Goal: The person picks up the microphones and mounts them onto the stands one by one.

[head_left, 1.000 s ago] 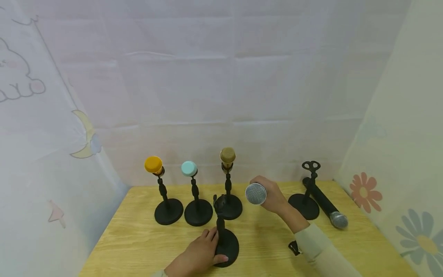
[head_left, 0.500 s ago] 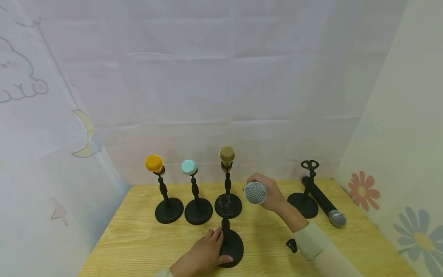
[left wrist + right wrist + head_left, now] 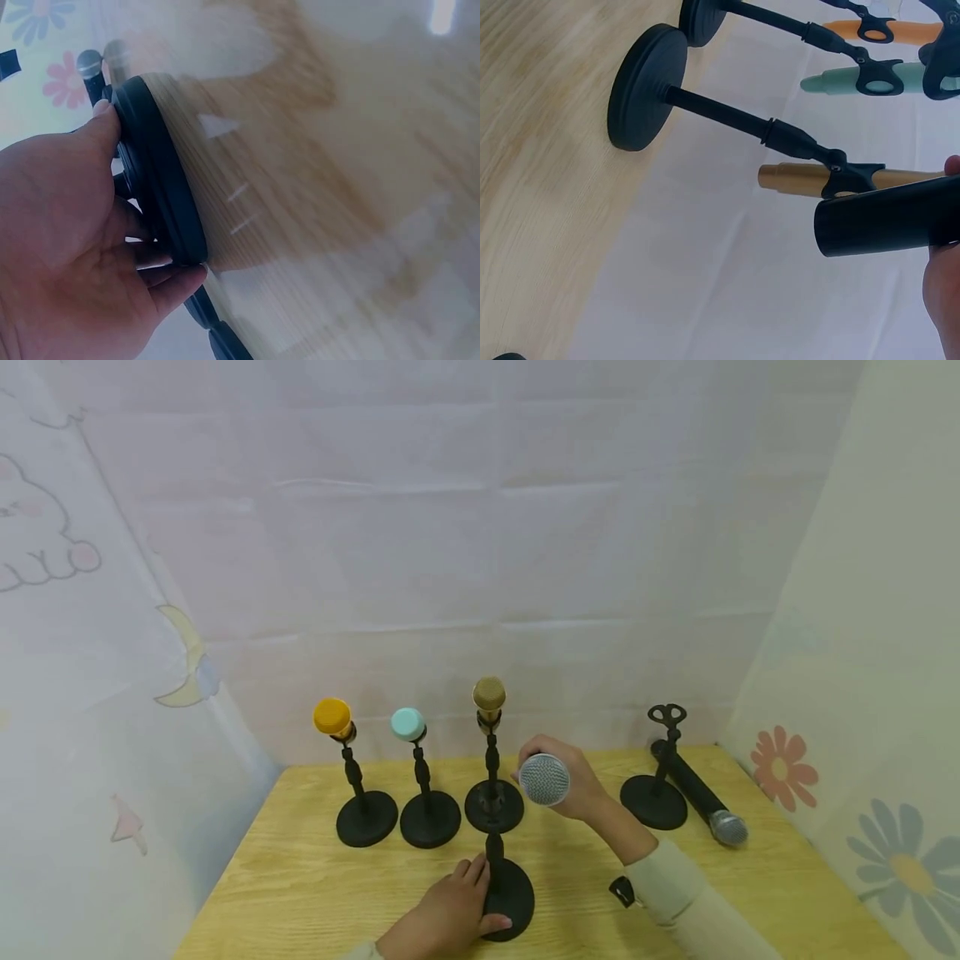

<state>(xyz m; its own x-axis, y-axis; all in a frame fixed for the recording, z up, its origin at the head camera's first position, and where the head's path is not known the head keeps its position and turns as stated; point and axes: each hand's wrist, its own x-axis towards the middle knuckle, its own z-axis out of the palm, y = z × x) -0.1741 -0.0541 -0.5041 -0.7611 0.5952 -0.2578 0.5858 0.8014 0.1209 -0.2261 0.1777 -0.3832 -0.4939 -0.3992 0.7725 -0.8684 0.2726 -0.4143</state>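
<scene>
The base of the nearest black stand [image 3: 513, 897] is gripped at its edge by the left hand [image 3: 448, 910], with the thumb laid over the rim and the fingers placed by the stem; whether the base is lifted at all from the desk [image 3: 285, 902] cannot be told. A black microphone [image 3: 544, 779] with a silver mesh head is held in the right hand [image 3: 576, 785] above the desk, its head pointed toward the head camera and its dark handle mostly hidden there; in the right wrist view the end of that handle is seen in front of the gold microphone [image 3: 489, 695]. That gold one is carried by a stand behind the gripped one, whose clip is seen overlapping its base. Farther left, a light blue microphone [image 3: 408, 724] and an orange microphone [image 3: 332, 717] are each held in the clip of a black stand. On the right, a bare stand [image 3: 654, 802] is topped by a two-looped clip, and a second black microphone [image 3: 693, 787] is laid just beside it, silver head nearest the viewer. A small black piece [image 3: 622, 891] is seen on the desk beside the right sleeve [image 3: 675, 889].
</scene>
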